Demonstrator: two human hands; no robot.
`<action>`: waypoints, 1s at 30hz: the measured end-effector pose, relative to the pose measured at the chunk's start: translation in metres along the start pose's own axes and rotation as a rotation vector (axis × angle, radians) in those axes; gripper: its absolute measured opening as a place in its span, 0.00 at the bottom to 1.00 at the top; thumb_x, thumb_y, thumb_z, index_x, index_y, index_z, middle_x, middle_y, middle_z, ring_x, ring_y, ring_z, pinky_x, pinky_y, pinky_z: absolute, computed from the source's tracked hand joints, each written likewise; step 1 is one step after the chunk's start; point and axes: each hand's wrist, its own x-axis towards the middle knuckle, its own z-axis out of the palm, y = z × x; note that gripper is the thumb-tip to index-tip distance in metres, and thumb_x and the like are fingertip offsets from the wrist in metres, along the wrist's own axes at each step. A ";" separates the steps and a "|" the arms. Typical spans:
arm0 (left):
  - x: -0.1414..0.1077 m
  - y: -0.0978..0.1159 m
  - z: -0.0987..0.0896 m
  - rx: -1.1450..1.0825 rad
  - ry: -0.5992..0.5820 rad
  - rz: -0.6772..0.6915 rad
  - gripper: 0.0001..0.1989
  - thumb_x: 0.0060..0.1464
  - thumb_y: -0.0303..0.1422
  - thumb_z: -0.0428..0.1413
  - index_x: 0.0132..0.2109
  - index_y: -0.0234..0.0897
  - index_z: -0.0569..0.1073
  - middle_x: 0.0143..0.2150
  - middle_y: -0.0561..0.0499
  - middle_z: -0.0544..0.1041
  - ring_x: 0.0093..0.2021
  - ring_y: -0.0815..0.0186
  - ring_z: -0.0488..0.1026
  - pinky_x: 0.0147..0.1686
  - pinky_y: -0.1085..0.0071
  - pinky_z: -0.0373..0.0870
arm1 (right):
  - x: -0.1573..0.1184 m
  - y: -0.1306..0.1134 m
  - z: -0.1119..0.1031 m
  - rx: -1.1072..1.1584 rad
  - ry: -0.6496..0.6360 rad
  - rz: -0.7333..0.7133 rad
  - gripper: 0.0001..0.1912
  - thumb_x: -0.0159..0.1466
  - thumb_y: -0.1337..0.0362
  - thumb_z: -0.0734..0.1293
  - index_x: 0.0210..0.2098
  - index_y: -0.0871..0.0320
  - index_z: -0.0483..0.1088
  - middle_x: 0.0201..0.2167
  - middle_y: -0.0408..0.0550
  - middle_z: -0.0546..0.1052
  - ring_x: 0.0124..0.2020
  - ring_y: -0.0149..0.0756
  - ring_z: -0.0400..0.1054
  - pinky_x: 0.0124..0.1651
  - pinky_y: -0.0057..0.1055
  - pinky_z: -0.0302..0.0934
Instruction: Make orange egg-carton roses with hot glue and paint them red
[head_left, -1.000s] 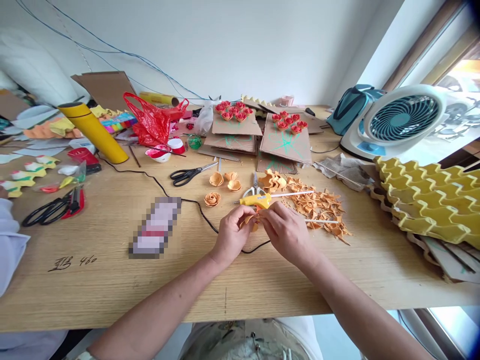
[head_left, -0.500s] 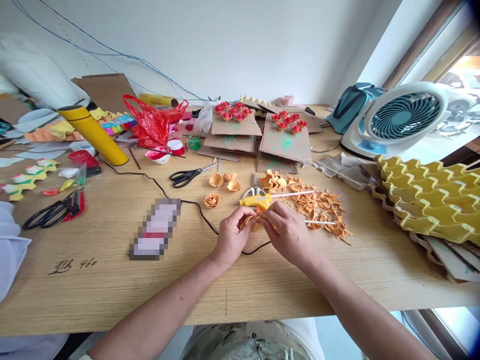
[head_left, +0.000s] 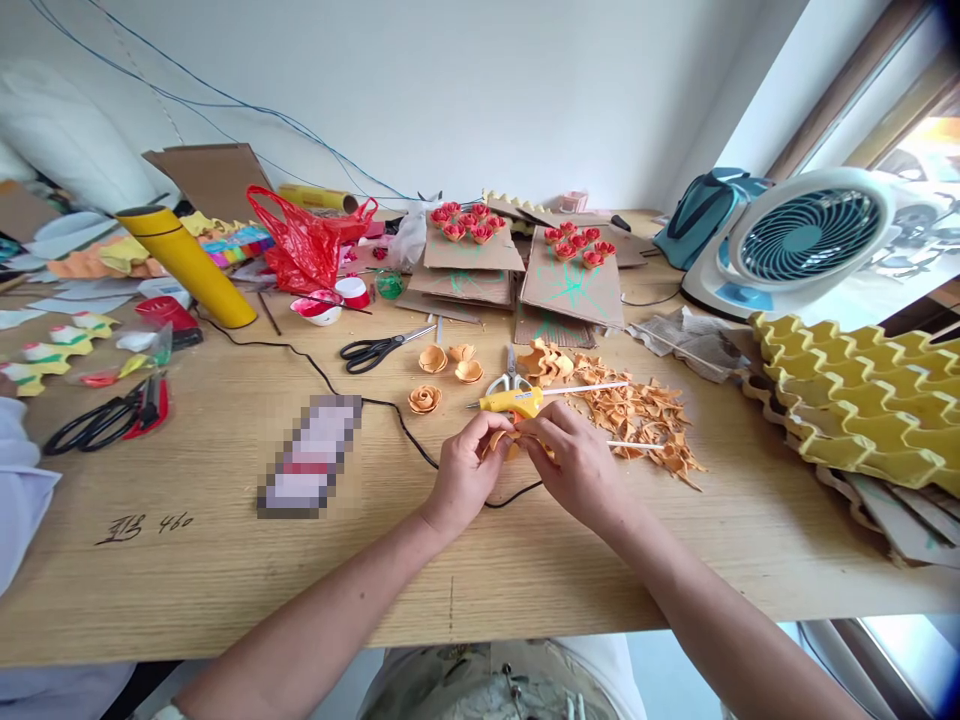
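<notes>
I have the left hand (head_left: 463, 478) and the right hand (head_left: 576, 462) close together over the middle of the tabletop (head_left: 375, 600), with an orange petal (head_left: 497, 438) between them. The left grip pinches it between thumb and fingers. The right grip is closed in at its other side, fingertips gathered; I take that as a pinch on the same petal, though the fingers hide much of it from me.

Just beyond the fingertips lies the glue gun (head_left: 510, 402), nozzle toward my left; I can't tell whether the knuckles touch it. Past it are the white-handled scissors (head_left: 510, 378) and some wavy orange cups (head_left: 547, 362), with orange scraps (head_left: 637, 420) spread to the right. Near the left hand, a tight orange rose (head_left: 425, 400) sits apart from three looser blooms (head_left: 433, 359).

I judge the step in hand to be fine finger work, shaping the petal or pressing its layers together. To my eye, the next move calls for an even, light squeeze from both sides, since the piece looks thin enough to crease or tear, and for fingers well clear of that nozzle, which may be hot.
</notes>
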 end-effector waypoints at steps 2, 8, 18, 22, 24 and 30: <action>0.000 -0.001 0.000 -0.011 -0.022 -0.018 0.02 0.61 0.29 0.56 0.42 0.38 0.73 0.36 0.52 0.78 0.34 0.69 0.74 0.37 0.74 0.70 | 0.000 0.001 0.001 -0.004 -0.017 0.006 0.09 0.73 0.67 0.64 0.43 0.57 0.77 0.36 0.49 0.74 0.33 0.36 0.69 0.35 0.30 0.60; 0.003 -0.005 0.002 -0.075 -0.052 -0.033 0.02 0.60 0.27 0.56 0.39 0.38 0.72 0.35 0.53 0.76 0.34 0.69 0.73 0.36 0.75 0.69 | 0.001 0.002 0.000 -0.059 -0.038 -0.006 0.10 0.73 0.67 0.64 0.39 0.58 0.78 0.34 0.49 0.72 0.31 0.36 0.67 0.32 0.30 0.57; 0.001 -0.002 0.001 -0.097 -0.008 -0.056 0.01 0.59 0.29 0.58 0.40 0.38 0.73 0.36 0.52 0.77 0.35 0.68 0.74 0.37 0.73 0.71 | 0.001 0.003 0.002 0.061 -0.059 0.045 0.09 0.72 0.69 0.64 0.43 0.57 0.77 0.36 0.48 0.72 0.31 0.34 0.68 0.33 0.29 0.59; 0.002 -0.005 0.001 -0.135 -0.028 -0.065 0.02 0.58 0.27 0.57 0.38 0.38 0.72 0.34 0.53 0.76 0.33 0.68 0.74 0.36 0.73 0.71 | 0.001 0.001 0.001 -0.044 -0.063 -0.007 0.10 0.72 0.69 0.63 0.39 0.57 0.77 0.34 0.48 0.70 0.31 0.35 0.66 0.33 0.30 0.56; 0.004 -0.006 0.002 -0.166 -0.029 -0.052 0.03 0.57 0.26 0.57 0.37 0.38 0.72 0.34 0.53 0.76 0.33 0.68 0.75 0.36 0.73 0.71 | 0.001 0.000 0.000 -0.117 -0.046 -0.054 0.11 0.73 0.69 0.62 0.39 0.58 0.77 0.33 0.49 0.70 0.31 0.37 0.66 0.34 0.32 0.56; 0.004 -0.005 0.003 -0.195 0.027 -0.032 0.04 0.56 0.24 0.57 0.38 0.38 0.72 0.37 0.51 0.78 0.38 0.68 0.76 0.39 0.73 0.72 | 0.001 0.000 0.001 -0.031 -0.025 -0.013 0.09 0.73 0.67 0.63 0.46 0.57 0.76 0.36 0.49 0.73 0.35 0.38 0.68 0.37 0.31 0.59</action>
